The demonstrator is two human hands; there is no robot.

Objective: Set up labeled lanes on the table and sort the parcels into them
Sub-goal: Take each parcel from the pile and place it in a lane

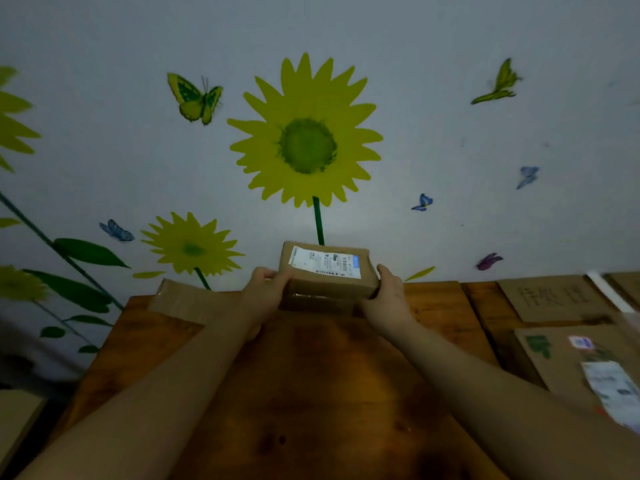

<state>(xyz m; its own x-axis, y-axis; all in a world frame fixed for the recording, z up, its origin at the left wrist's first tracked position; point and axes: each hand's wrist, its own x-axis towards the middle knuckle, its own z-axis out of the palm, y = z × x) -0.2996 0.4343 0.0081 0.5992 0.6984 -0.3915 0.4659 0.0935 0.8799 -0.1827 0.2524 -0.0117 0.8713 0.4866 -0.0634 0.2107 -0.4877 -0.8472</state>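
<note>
Both hands grasp one cardboard parcel, left hand and right hand on its opposite sides, at the wooden table's far edge, directly below the big sunflower decal.

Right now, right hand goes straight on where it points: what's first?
Probably the pale sticker-covered wall right behind the small brown cardboard parcel that the right hand grips; depth unclear.

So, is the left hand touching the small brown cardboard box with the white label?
Touching. The head view shows the left hand with its fingers curled round the left edge of the small brown cardboard box.
</note>
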